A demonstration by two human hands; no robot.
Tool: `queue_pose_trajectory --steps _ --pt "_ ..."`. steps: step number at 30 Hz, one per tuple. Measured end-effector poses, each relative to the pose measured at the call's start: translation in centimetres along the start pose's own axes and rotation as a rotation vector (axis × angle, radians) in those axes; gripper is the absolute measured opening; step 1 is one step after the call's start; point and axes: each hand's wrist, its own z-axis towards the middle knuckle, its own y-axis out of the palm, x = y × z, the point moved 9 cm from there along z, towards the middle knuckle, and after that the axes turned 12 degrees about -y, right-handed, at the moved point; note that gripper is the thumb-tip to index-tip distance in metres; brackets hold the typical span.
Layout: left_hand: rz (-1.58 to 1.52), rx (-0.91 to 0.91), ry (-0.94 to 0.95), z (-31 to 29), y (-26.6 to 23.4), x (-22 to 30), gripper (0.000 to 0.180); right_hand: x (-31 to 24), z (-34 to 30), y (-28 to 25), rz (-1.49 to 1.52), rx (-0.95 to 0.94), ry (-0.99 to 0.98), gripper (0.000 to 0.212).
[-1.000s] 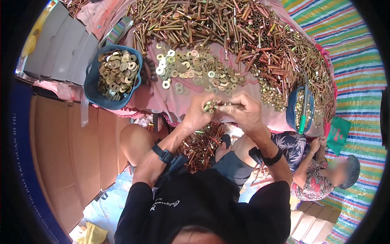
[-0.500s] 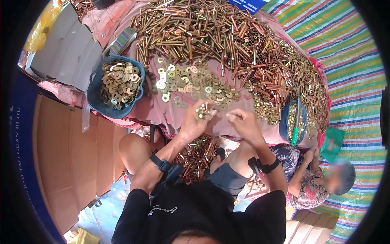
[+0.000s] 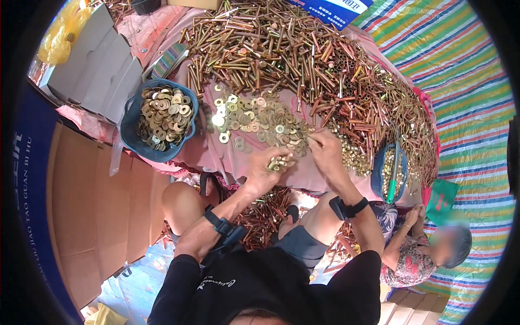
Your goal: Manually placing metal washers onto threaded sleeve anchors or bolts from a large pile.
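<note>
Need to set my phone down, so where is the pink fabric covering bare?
The pink fabric covering is bare between the blue plastic tub of round metal washers and the left hand, below the loose washers. A smaller bare patch lies between that hand and the right hand, toward the near edge. Crowded: the far side, under heaped brass-coloured metal bolts.

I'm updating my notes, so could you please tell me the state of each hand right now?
Left hand: closed, holding a bundle of bolts.
Right hand: closed in a pinch beside the loose washers; any held item cannot be told.
</note>
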Motion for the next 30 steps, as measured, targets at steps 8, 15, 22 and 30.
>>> queue_pose_trajectory --steps 8,15,22,30 --pt "-0.103 -0.115 -0.250 -0.2 0.2 -2.1 0.019 2.9 -3.2 1.4 0.718 0.091 0.732 0.016" --pt "-0.221 -0.135 -0.240 -0.3 0.6 -1.3 0.019 2.0 -3.7 0.7 0.943 0.223 0.881 0.014" --pt "-0.267 -0.141 -0.216 -0.7 0.4 -1.6 0.019 -1.2 -4.2 0.1 1.027 0.168 0.826 0.014" --pt "0.008 -0.073 -0.022 -0.5 0.2 -1.8 0.037 -5.7 -3.8 1.6 1.057 -0.014 0.735 0.020"
